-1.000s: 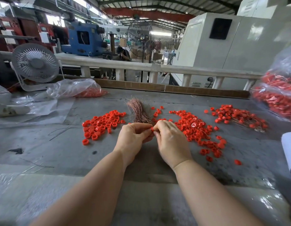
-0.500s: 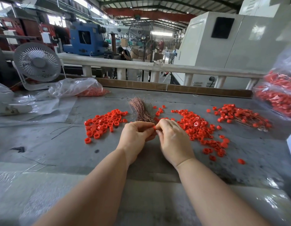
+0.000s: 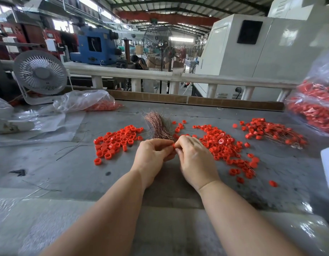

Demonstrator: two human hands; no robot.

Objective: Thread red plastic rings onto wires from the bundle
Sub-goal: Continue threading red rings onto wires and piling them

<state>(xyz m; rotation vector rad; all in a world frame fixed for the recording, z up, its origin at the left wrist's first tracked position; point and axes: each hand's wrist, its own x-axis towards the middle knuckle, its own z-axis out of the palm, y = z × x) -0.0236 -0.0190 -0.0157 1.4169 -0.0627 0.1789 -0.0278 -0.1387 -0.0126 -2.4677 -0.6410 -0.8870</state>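
Starting at my far left, a white desk fan [image 3: 40, 72] stands at the back edge of the grey table [image 3: 71, 169], and just to its right a clear plastic bag [image 3: 86, 100] lies slumped with red pieces showing through it. Moving in, I see the left pile of loose red rings [image 3: 116, 140] spread flat on the table, with one ring lying a little apart at its near-left corner. Next comes the wire bundle [image 3: 158, 126], copper-coloured, fanned out at the far end and narrowing toward my hands. The left hand [image 3: 150, 157] is curled, fingers pinched toward the middle; I take it that it grips a wire, but the strand is too fine to make out. Between the two sets of fingertips sits a single red ring [image 3: 173, 145] (only a sliver shows), and the right hand [image 3: 195, 159] is closed on it, knuckles up. Right of that, a bigger scatter of rings [image 3: 226, 148] trails toward me. Farther right lies a heap of rings with thin wires through them [image 3: 270, 132]. At the far right edge, a bulging bag of red parts [image 3: 315, 104].
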